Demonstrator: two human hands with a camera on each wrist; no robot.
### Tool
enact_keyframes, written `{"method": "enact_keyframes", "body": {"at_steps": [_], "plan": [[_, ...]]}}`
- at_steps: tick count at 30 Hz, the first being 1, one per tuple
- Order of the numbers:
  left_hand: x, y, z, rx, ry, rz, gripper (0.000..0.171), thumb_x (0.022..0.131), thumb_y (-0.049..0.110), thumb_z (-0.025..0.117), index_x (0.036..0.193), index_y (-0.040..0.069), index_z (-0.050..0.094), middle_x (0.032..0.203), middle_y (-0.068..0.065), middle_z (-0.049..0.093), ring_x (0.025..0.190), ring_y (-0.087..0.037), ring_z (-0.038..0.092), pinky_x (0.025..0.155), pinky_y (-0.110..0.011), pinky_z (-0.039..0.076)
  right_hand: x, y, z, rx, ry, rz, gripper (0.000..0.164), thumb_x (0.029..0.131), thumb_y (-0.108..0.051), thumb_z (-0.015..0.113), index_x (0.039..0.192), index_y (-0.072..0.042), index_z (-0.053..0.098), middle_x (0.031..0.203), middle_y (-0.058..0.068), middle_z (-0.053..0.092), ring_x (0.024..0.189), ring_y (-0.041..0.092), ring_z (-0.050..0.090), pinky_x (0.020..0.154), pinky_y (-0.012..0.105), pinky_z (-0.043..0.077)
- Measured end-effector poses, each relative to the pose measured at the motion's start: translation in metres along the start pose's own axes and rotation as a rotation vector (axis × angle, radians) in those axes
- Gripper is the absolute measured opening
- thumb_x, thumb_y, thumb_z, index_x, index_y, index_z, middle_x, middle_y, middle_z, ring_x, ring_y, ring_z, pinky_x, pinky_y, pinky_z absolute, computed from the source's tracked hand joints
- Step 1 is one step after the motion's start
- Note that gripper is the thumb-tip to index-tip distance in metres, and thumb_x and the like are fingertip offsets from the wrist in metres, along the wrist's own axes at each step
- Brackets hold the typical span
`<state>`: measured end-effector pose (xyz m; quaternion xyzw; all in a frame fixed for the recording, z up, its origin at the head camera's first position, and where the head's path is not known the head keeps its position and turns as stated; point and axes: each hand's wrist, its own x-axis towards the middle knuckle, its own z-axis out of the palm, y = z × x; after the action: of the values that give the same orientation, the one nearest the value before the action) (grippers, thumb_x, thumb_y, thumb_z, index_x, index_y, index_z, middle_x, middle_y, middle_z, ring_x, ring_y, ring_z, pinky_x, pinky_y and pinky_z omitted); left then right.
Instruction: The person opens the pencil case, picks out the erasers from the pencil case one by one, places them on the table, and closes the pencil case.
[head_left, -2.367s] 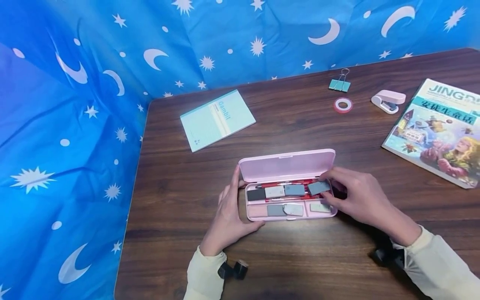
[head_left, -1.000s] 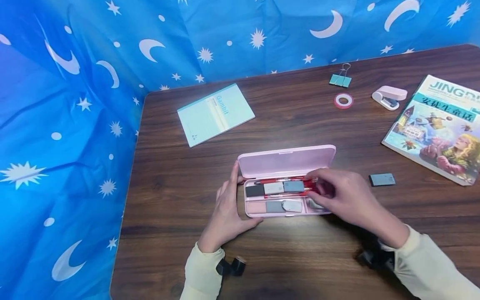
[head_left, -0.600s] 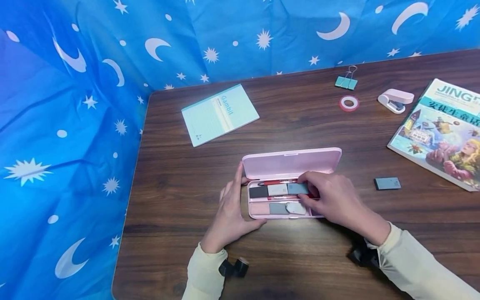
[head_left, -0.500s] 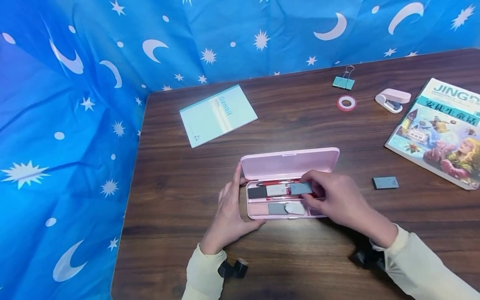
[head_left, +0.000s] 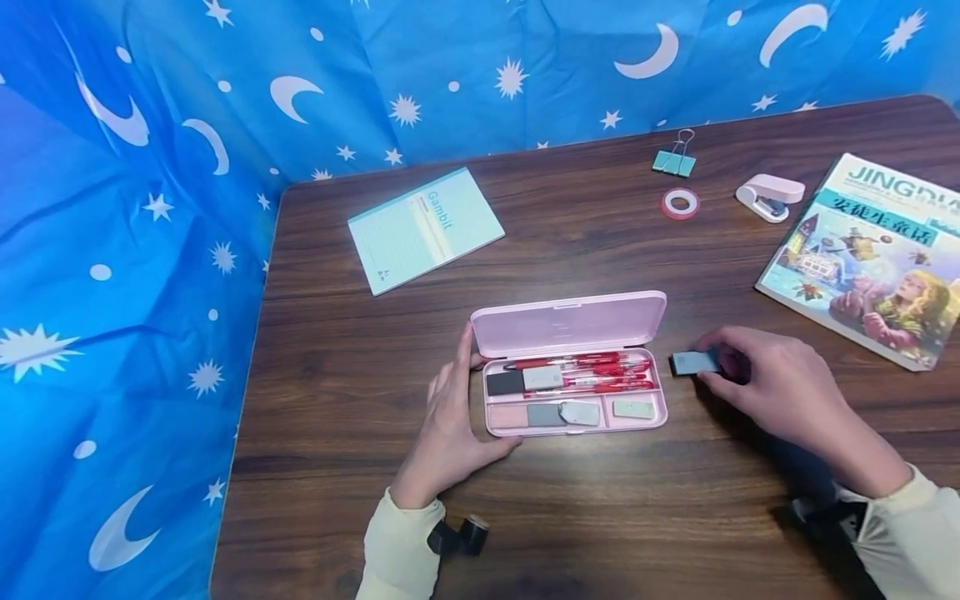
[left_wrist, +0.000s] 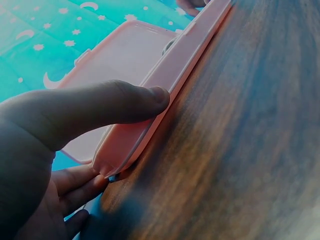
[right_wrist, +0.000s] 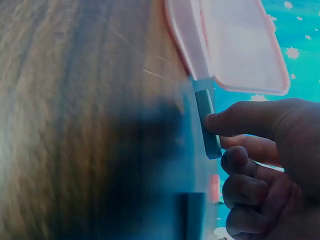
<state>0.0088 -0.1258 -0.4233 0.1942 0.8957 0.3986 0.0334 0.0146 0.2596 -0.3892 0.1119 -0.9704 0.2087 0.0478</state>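
We judge the step in hand to be handling the grey-blue block [head_left: 690, 362] outside the opened pink case [head_left: 570, 327]; it sits just beside the case, to its right, on or above the table [head_left: 585, 508], we can't tell which; right hand [head_left: 783, 375] pinches it, thumb against fingers; left hand [head_left: 446, 433] grips the case's left end, thumb on the near wall; next move calls for a level, controlled pinch and a steady case, we reckon; block's long axis runs left-right, roughly along the case's, dark end pointing left; dark shape [right_wrist: 194, 217] blurs in the right-wrist view, possibly another block.
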Motion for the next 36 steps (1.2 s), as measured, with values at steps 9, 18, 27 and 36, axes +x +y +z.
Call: {"method": "enact_keyframes", "body": {"at_steps": [9, 18, 27, 36], "plan": [[-0.001, 0.0, -0.001, 0.009, 0.003, 0.005, 0.144, 0.061, 0.034, 0.097, 0.163, 0.027, -0.005, 0.144, 0.002, 0.052, 0.128, -0.019, 0.042, 0.115, -0.053, 0.022, 0.005, -0.007, 0.0, -0.043, -0.037, 0.04, 0.028, 0.076, -0.019, 0.084, 0.101, -0.017, 0.07, 0.066, -0.007, 0.046, 0.054, 0.011, 0.037, 0.048, 0.029, 0.024], [0.003, 0.001, -0.002, 0.024, 0.005, 0.034, 0.143, 0.061, 0.036, 0.097, 0.163, 0.025, -0.004, 0.144, 0.0, 0.052, 0.128, -0.02, 0.043, 0.115, -0.052, 0.024, 0.019, -0.058, 0.007, 0.097, 0.094, -0.14, 0.03, 0.071, -0.019, 0.088, 0.097, -0.019, 0.073, 0.068, -0.013, 0.05, 0.057, 0.002, 0.04, 0.051, 0.025, 0.03], [0.005, 0.0, 0.001, 0.012, -0.003, 0.035, 0.143, 0.062, 0.037, 0.096, 0.163, 0.025, -0.004, 0.143, 0.001, 0.052, 0.127, -0.019, 0.043, 0.115, -0.05, 0.024, 0.05, -0.105, 0.056, 0.128, -0.016, -0.264, 0.022, 0.076, -0.024, 0.084, 0.093, -0.018, 0.07, 0.068, -0.011, 0.05, 0.059, 0.004, 0.043, 0.052, 0.026, 0.031], [0.001, -0.001, 0.0, 0.019, 0.01, 0.018, 0.144, 0.061, 0.036, 0.097, 0.163, 0.025, -0.004, 0.142, 0.0, 0.053, 0.124, -0.018, 0.044, 0.115, -0.05, 0.025, 0.053, -0.114, 0.063, 0.182, -0.026, -0.251, 0.024, 0.073, -0.017, 0.085, 0.087, -0.019, 0.065, 0.064, -0.013, 0.042, 0.056, 0.003, 0.039, 0.051, 0.025, 0.028]]}}
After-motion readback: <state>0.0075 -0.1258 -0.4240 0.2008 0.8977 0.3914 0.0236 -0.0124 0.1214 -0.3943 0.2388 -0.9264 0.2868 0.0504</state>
